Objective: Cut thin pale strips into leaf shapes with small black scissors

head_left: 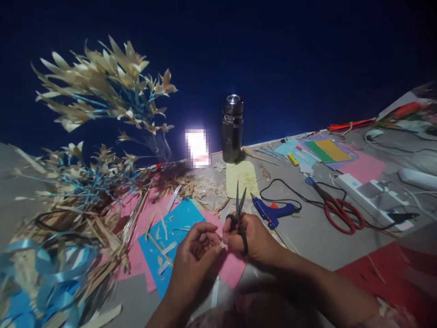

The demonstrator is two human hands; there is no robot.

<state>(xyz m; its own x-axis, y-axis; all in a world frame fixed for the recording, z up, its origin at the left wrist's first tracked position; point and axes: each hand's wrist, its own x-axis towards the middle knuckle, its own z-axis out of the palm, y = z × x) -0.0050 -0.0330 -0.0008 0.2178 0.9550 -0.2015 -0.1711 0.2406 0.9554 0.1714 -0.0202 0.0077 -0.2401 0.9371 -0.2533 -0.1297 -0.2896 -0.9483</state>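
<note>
My right hand (254, 237) is closed around a small pair of black scissors (240, 207), whose blades point up and away from me, slightly apart. Close beside it, my left hand (201, 243) has its fingers curled, with thumb and fingertips meeting the right fingertips. A tiny pale piece (222, 244) shows between the two hands, too small to name. Under the hands lie a pink sheet (234, 271) and a blue sheet (153, 241) strewn with pale strips and scraps.
At left stand pale dried-leaf flowers (102, 77) on blue stems, above light-blue ribbon (51, 269). A dark flask (232, 132) stands behind a yellow sheet (241, 175). To the right are a blue glue gun (273, 210), red-handled scissors (341, 212) and a white power strip (362, 191) with cords.
</note>
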